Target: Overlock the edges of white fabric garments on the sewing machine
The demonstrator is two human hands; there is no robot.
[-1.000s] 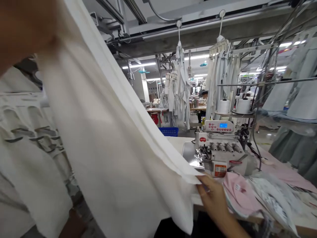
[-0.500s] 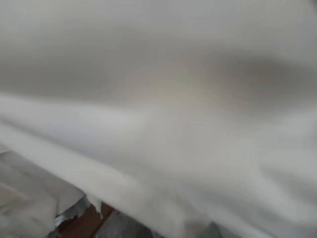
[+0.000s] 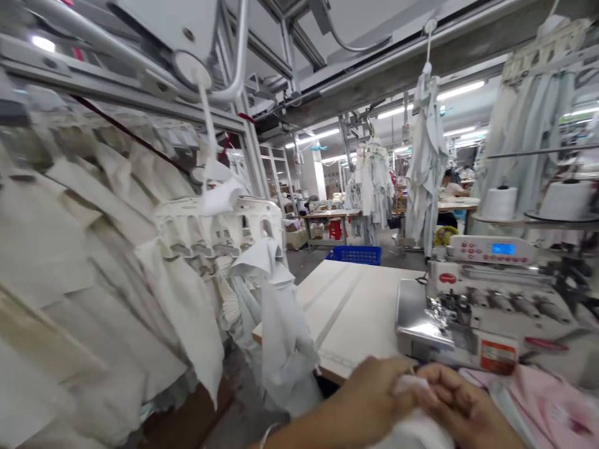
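My left hand [image 3: 374, 393] and my right hand [image 3: 461, 399] are close together at the bottom, fingers closed on a white fabric piece [image 3: 416, 430]. A pale pinkish bit of the cloth shows between the fingers; its lower part runs out of view. Just beyond the hands stands a white table [image 3: 355, 305]. An overlock sewing machine [image 3: 496, 299] with a lit blue display is at the right. Pink fabric [image 3: 547, 399] lies beside my right hand.
At the left, a white clip hanger [image 3: 219, 218] carries pale cut pieces, beside many hanging white panels [image 3: 56, 249]. Thread cones [image 3: 500, 204] stand behind the machine. A blue basket [image 3: 355, 254] is past the table's far edge. Metal rails run overhead.
White cloth filled nearly the whole view half a second ago. Now it is down out of the way, and the table, machine and both hands show.
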